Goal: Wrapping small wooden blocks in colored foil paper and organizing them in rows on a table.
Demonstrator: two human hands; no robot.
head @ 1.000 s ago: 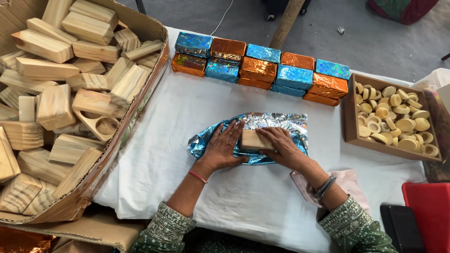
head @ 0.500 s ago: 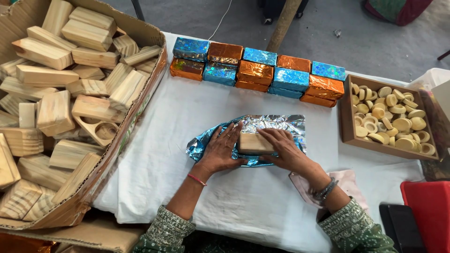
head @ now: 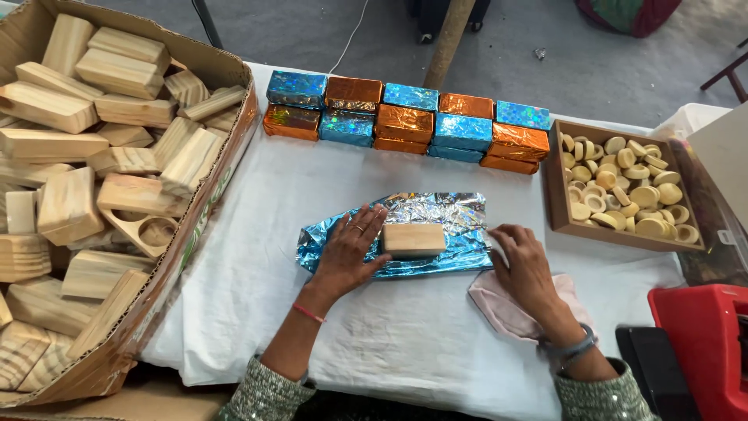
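Observation:
A plain wooden block (head: 414, 239) lies on a sheet of shiny blue and silver foil (head: 436, 214) in the middle of the white-covered table (head: 327, 343). My left hand (head: 349, 249) rests flat on the foil, its fingertips against the block's left end. My right hand (head: 523, 261) sits to the right of the block, fingers spread on the foil's right edge and the cloth.
A big cardboard box (head: 195, 234) of wooden blocks fills the left. Two stacked rows of blue and orange foil-wrapped blocks (head: 405, 121) line the far side. A tray (head: 555, 195) of small round wooden pieces stands at right, a pink cloth (head: 506, 308) and a red case (head: 701, 343) nearer.
My right hand has come off the block and moved right to the foil's edge. My left hand stays against the block's left end.

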